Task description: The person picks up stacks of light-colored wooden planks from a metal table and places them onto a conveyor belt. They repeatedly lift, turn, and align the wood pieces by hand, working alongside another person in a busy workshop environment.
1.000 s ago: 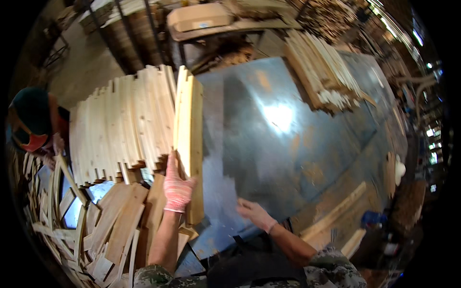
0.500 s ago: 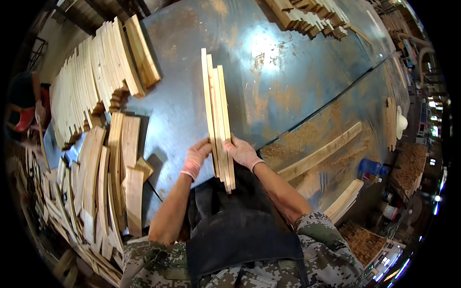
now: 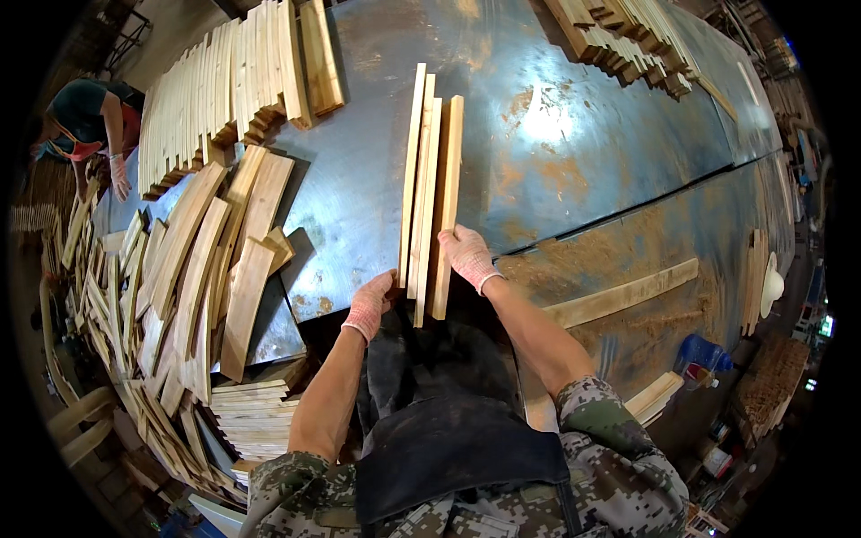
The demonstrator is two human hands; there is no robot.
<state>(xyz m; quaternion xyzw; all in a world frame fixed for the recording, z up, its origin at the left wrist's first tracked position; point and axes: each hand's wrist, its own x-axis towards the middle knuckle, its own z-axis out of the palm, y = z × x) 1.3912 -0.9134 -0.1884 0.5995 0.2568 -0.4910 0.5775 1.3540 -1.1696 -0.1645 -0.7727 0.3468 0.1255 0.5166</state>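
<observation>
Several narrow wooden slats [image 3: 419, 184] stand on edge side by side in front of me, lower ends over the metal table's near edge. The rightmost slat [image 3: 450, 157] is set a little apart, a gap between it and the others. My right hand [image 3: 469, 256], in a pale knit glove, closes on this slat near its lower end. My left hand [image 3: 367, 308], gloved alike, is closed with its fingertips at the left side of the group, near the bottom; its fingers are partly hidden.
On the metal table [image 3: 359, 215], a row of upright slats [image 3: 224, 85] stands far left, with a loose heap of curved boards [image 3: 193, 278] nearer. Another stack [image 3: 628, 45] lies far right. A single board [image 3: 623, 293] rests on the dusty right section. A co-worker [image 3: 94, 117] bends at far left.
The slats were bunched together; the rightmost one now stands apart, moved right with my right hand. My view has shifted left, bringing the co-worker further into sight.
</observation>
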